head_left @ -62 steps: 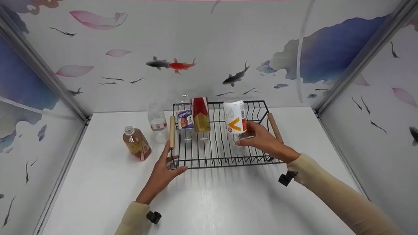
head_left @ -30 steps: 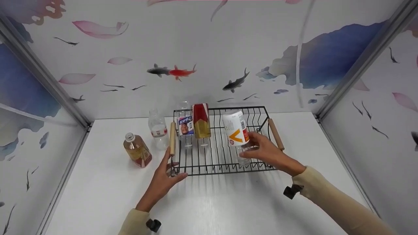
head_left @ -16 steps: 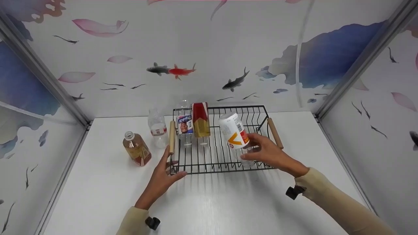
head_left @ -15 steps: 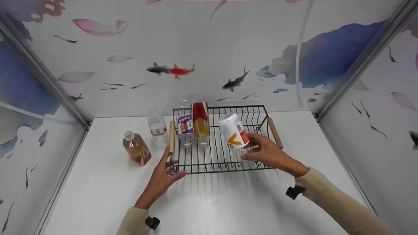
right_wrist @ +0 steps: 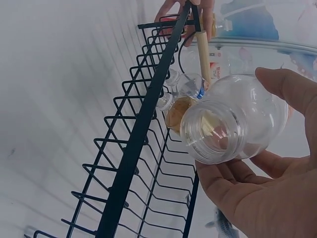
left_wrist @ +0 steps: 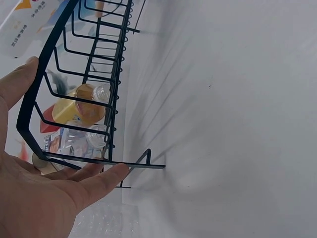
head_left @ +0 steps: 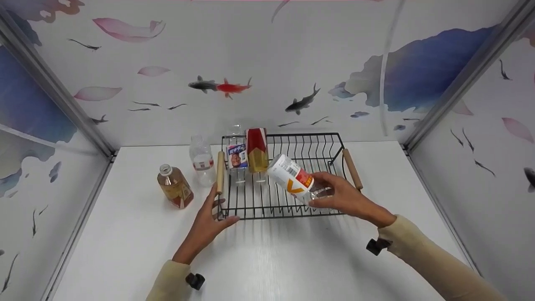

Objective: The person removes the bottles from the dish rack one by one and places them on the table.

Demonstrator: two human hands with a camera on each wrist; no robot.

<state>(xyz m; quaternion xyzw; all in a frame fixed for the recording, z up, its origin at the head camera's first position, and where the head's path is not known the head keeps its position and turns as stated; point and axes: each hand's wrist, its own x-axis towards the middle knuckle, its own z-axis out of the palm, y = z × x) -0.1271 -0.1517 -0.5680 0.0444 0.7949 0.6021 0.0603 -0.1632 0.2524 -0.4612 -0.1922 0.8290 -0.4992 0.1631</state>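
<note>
In the head view my right hand (head_left: 347,196) grips a clear bottle (head_left: 290,175) with a white, orange and red label near its neck. The bottle tilts over the wire rack (head_left: 288,212), base toward upper left. Its uncapped, threaded mouth (right_wrist: 213,131) faces the right wrist camera. My left hand (head_left: 207,225) holds the rack's near left corner, thumb at the front rail and fingers along the end by the wooden handle (head_left: 220,172). Inside the rack's left part, a red-labelled bottle with yellow liquid (head_left: 258,152) lies beside a clear bottle with a blue label (head_left: 237,156), necks toward me.
Left of the rack stand a clear, red-banded bottle (head_left: 203,163) and an uncapped bottle of amber drink (head_left: 176,188). Another wooden handle (head_left: 352,168) is at the rack's right end. A printed wall (head_left: 259,54) rises behind the white table (head_left: 259,259).
The bottle in my right hand has tipped from nearly upside down to a strong leftward lean, its base swinging left and down. My left hand has stayed at the rack's corner.
</note>
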